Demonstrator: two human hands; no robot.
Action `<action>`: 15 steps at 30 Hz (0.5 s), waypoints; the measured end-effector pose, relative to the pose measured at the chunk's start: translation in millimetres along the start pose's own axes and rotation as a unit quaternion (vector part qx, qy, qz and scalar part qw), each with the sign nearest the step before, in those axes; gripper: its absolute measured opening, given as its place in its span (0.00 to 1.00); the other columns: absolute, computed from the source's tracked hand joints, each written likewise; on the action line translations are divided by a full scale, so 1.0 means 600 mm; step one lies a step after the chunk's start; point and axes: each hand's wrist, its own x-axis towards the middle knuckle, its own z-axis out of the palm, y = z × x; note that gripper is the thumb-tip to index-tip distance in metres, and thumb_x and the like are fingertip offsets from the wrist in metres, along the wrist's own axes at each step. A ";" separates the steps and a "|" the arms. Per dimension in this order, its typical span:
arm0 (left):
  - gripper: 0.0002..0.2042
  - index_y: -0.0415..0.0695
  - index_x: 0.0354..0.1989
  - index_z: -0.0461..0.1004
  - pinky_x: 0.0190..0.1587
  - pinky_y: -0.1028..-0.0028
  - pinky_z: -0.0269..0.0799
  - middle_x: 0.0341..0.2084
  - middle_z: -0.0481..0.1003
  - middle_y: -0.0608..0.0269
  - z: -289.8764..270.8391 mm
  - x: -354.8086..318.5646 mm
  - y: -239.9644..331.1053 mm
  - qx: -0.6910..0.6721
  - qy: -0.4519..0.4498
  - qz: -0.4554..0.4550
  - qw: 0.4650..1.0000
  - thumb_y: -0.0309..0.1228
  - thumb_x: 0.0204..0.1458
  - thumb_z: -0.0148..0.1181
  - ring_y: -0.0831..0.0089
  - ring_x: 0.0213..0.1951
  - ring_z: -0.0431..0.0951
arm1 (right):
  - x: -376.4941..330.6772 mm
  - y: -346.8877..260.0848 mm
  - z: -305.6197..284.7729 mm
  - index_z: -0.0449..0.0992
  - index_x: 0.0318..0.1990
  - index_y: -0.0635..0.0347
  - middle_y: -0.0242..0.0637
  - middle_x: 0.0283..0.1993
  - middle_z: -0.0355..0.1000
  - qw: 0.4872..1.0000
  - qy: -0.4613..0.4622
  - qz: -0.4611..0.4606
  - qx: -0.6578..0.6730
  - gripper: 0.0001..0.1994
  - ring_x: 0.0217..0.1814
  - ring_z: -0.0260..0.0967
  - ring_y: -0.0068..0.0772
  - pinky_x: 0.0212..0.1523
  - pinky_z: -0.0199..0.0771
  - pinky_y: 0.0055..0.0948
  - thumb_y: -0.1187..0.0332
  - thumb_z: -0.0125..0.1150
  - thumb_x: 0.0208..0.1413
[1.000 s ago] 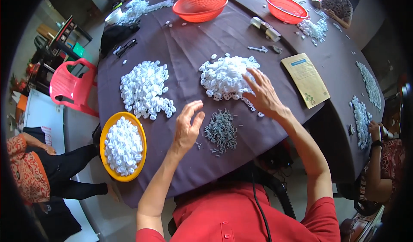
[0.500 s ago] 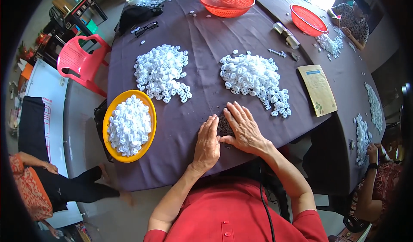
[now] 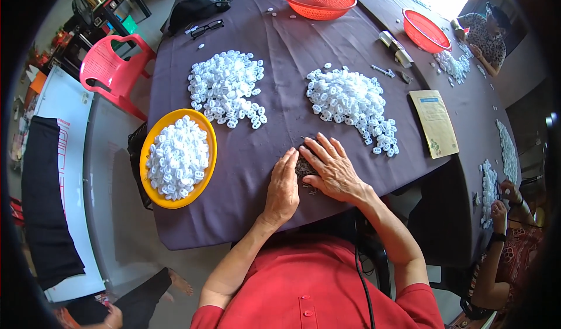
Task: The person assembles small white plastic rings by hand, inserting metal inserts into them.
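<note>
My left hand [image 3: 283, 186] rests on its edge on the dark tablecloth, fingers stretched out. Lying over the cloth beside it, my right hand [image 3: 333, 171] has its fingers extended and its palm down. Between the two is a small heap of tiny dark and greyish bits [image 3: 303, 169], partly hidden by my palms. Farther out lie two heaps of small white oval plastic pieces with holes, a left heap [image 3: 225, 86] and a right heap [image 3: 347, 98]. A yellow oval dish [image 3: 212, 159] at the left holds many more of the white pieces.
Beyond the heaps are a red basket [image 3: 319, 2], a second red basket [image 3: 425, 31], eyeglasses [image 3: 207, 29] and a silver cylinder [image 3: 395, 49]. A tan envelope [image 3: 433, 123] lies right. A pink chair [image 3: 117, 72] stands left. Other people sit at the right.
My hands stay around the small heap, with the left thumb now drawn away from the right hand. The view has shifted slightly. The person at the left has moved toward the lower edge.
</note>
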 end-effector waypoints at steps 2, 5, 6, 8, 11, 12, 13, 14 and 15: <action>0.24 0.36 0.60 0.58 0.63 0.63 0.54 0.58 0.61 0.47 0.001 0.001 -0.002 0.002 -0.007 -0.005 1.000 0.19 0.52 0.44 0.53 0.61 0.60 | -0.005 0.003 -0.004 0.56 0.64 0.56 0.40 0.68 0.50 1.000 -0.011 0.004 -0.003 0.35 0.73 0.38 0.44 0.70 0.36 0.44 0.48 0.54 0.52; 0.23 0.36 0.59 0.60 0.62 0.62 0.54 0.58 0.61 0.47 -0.001 0.002 -0.002 0.039 -0.024 0.010 0.999 0.20 0.51 0.48 0.53 0.61 0.60 | -0.016 0.013 -0.001 0.54 0.65 0.58 0.43 0.69 0.48 1.000 -0.006 0.020 -0.014 0.37 0.73 0.37 0.45 0.70 0.35 0.44 0.46 0.53 0.52; 0.23 0.36 0.58 0.60 0.62 0.61 0.55 0.59 0.60 0.48 -0.002 0.001 -0.002 0.062 -0.036 0.018 0.997 0.21 0.51 0.48 0.53 0.61 0.60 | -0.020 0.013 0.001 0.54 0.65 0.59 0.44 0.69 0.47 0.999 0.007 0.031 -0.020 0.38 0.73 0.37 0.46 0.70 0.35 0.44 0.45 0.52 0.52; 0.22 0.36 0.58 0.61 0.62 0.60 0.54 0.59 0.60 0.48 -0.005 0.005 0.001 0.073 -0.043 0.024 0.996 0.22 0.52 0.49 0.54 0.61 0.59 | -0.024 0.014 0.000 0.54 0.65 0.61 0.47 0.70 0.45 0.999 0.005 0.041 -0.022 0.39 0.74 0.36 0.46 0.70 0.33 0.45 0.43 0.51 0.52; 0.22 0.36 0.58 0.62 0.63 0.59 0.51 0.60 0.59 0.49 -0.010 0.015 0.008 0.113 -0.076 0.050 0.989 0.24 0.52 0.51 0.55 0.63 0.57 | -0.027 0.014 0.003 0.57 0.63 0.62 0.46 0.69 0.47 0.997 0.026 0.049 -0.060 0.39 0.73 0.38 0.45 0.70 0.31 0.46 0.40 0.48 0.52; 0.22 0.37 0.57 0.62 0.64 0.59 0.49 0.60 0.59 0.50 -0.012 0.017 0.008 0.143 -0.099 0.068 0.982 0.25 0.52 0.52 0.55 0.64 0.56 | -0.027 0.014 0.001 0.57 0.63 0.62 0.46 0.69 0.47 0.997 0.027 0.047 -0.059 0.39 0.73 0.38 0.45 0.70 0.31 0.46 0.40 0.48 0.52; 0.22 0.37 0.58 0.62 0.65 0.58 0.47 0.60 0.59 0.50 -0.008 0.013 -0.002 0.169 -0.119 0.083 0.975 0.26 0.52 0.53 0.56 0.64 0.54 | -0.027 0.013 -0.001 0.56 0.64 0.63 0.48 0.69 0.46 0.997 0.017 0.049 -0.061 0.40 0.73 0.37 0.46 0.70 0.31 0.46 0.40 0.49 0.52; 0.22 0.37 0.58 0.62 0.65 0.58 0.47 0.60 0.59 0.50 -0.009 0.010 -0.004 0.170 -0.118 0.083 0.975 0.26 0.52 0.53 0.56 0.64 0.54 | -0.026 0.012 -0.004 0.55 0.64 0.63 0.49 0.69 0.45 0.997 0.007 0.052 -0.063 0.40 0.73 0.37 0.47 0.70 0.32 0.46 0.41 0.49 0.52; 0.22 0.37 0.57 0.62 0.65 0.59 0.47 0.60 0.59 0.51 -0.008 0.010 -0.005 0.162 -0.117 0.085 0.976 0.26 0.52 0.52 0.57 0.64 0.54 | -0.028 0.013 -0.005 0.55 0.64 0.63 0.49 0.69 0.45 0.996 0.009 0.055 -0.065 0.40 0.73 0.37 0.47 0.70 0.32 0.46 0.41 0.49 0.52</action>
